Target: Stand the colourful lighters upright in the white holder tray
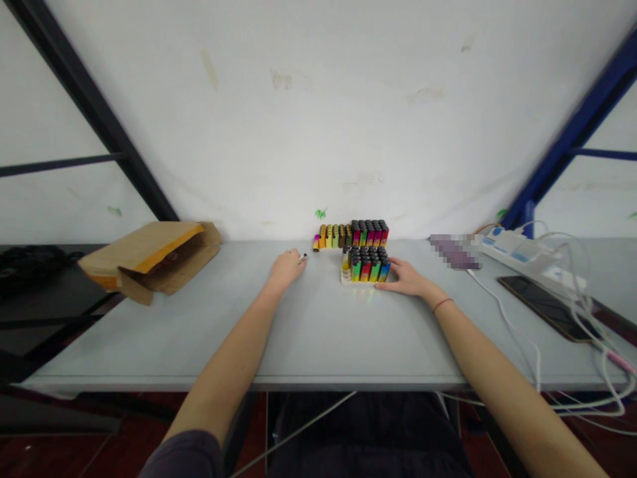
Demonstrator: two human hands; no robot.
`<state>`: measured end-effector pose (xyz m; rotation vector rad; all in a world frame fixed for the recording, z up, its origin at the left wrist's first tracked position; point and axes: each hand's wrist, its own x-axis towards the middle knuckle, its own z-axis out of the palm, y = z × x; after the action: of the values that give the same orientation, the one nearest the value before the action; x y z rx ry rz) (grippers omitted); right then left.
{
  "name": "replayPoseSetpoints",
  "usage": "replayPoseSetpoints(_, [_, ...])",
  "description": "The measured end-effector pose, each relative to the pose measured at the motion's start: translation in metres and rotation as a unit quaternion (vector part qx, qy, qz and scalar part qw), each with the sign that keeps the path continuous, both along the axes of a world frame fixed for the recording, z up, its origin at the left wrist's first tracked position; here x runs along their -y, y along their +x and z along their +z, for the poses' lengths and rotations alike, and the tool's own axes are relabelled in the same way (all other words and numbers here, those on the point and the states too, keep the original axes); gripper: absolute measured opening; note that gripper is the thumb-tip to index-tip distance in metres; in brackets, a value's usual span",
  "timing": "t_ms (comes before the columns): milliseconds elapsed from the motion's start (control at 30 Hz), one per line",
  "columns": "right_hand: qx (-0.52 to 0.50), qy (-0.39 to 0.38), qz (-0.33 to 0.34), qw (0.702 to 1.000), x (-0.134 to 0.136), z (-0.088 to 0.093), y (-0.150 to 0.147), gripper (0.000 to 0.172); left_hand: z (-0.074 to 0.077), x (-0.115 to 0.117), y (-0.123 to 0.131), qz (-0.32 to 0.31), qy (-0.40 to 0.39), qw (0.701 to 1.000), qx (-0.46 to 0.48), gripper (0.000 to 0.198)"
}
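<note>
My left hand [287, 267] is closed on a lighter [302, 258], of which only a small dark and light end shows past the fingers. A white tray [351, 276] stands to its right, with rows of colourful black-topped lighters [370, 267] upright in it and bare slots at its left front. My right hand [407, 277] grips the right side of this tray, thumb along the front edge. Behind it stands another block of black-topped lighters [369, 232]. Beside that block are rows of yellowish lighters [336, 235], with one pink and yellow lighter [316, 243] at their left end.
A brown paper bag [149, 249] lies at the left of the grey table [318, 332], its mouth facing right. On the right are a partly blurred purple phone [455, 252], a dark phone [545, 305], a white power strip [527, 255] and loose white cables [512, 322]. A wall rises behind.
</note>
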<state>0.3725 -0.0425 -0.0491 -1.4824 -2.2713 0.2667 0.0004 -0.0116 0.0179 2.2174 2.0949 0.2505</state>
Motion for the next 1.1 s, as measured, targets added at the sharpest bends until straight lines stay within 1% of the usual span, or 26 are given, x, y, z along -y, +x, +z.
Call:
replayPoseSetpoints(67, [0.002, -0.001, 0.000, 1.000, 0.000, 0.000, 0.000, 0.095, -0.002, -0.002, 0.001, 0.004, 0.012, 0.999, 0.042, 0.032])
replayPoseSetpoints(133, [0.002, 0.002, 0.003, 1.000, 0.000, 0.000, 0.000, 0.095, -0.005, -0.005, 0.004, -0.006, 0.034, 0.994, 0.103, 0.028])
replayPoseSetpoints(200, [0.000, 0.005, 0.006, 1.000, 0.000, 0.000, 0.001, 0.094, -0.009, -0.006, 0.010, -0.035, 0.052, 0.982, 0.177, 0.019])
replayPoseSetpoints(267, [-0.002, 0.007, 0.008, 1.000, 0.000, -0.001, 0.001, 0.093, -0.012, -0.006, 0.018, -0.071, 0.045, 0.963, 0.257, 0.012])
replayPoseSetpoints(333, [-0.002, 0.007, 0.006, 1.000, -0.001, -0.001, 0.001, 0.092, -0.016, -0.005, 0.029, -0.098, 0.014, 0.933, 0.345, 0.013])
replayPoseSetpoints(433, [0.001, 0.005, 0.004, 1.000, -0.001, -0.001, 0.000, 0.093, -0.021, -0.001, 0.045, -0.114, -0.034, 0.873, 0.474, 0.018])
replayPoseSetpoints(533, [0.002, 0.004, 0.003, 1.000, -0.001, -0.001, 0.000, 0.094, -0.024, 0.004, 0.057, -0.117, -0.055, 0.821, 0.556, 0.014])
replayPoseSetpoints(600, [0.001, 0.005, 0.004, 1.000, -0.001, -0.001, 0.000, 0.094, -0.024, 0.006, 0.062, -0.111, -0.059, 0.795, 0.594, 0.011])
replayPoseSetpoints(667, [0.001, 0.004, 0.005, 1.000, -0.001, -0.001, 0.000, 0.094, -0.023, 0.008, 0.064, -0.096, -0.068, 0.775, 0.621, 0.014])
replayPoseSetpoints(733, [0.001, 0.002, 0.004, 1.000, -0.001, -0.002, 0.001, 0.096, -0.020, 0.011, 0.065, -0.072, -0.086, 0.763, 0.637, 0.025])
replayPoseSetpoints(833, [-0.002, 0.002, 0.004, 1.000, -0.001, -0.002, 0.001, 0.097, -0.014, 0.014, 0.067, -0.021, -0.129, 0.749, 0.650, 0.049])
replayPoseSetpoints(900, [-0.004, 0.002, 0.004, 1.000, -0.001, -0.001, 0.001, 0.096, -0.012, 0.017, 0.069, 0.005, -0.147, 0.739, 0.658, 0.057])
replayPoseSetpoints(1100, [-0.006, 0.005, 0.002, 1.000, 0.000, 0.000, 0.000, 0.096, -0.010, 0.021, 0.071, 0.039, -0.152, 0.720, 0.676, 0.052])
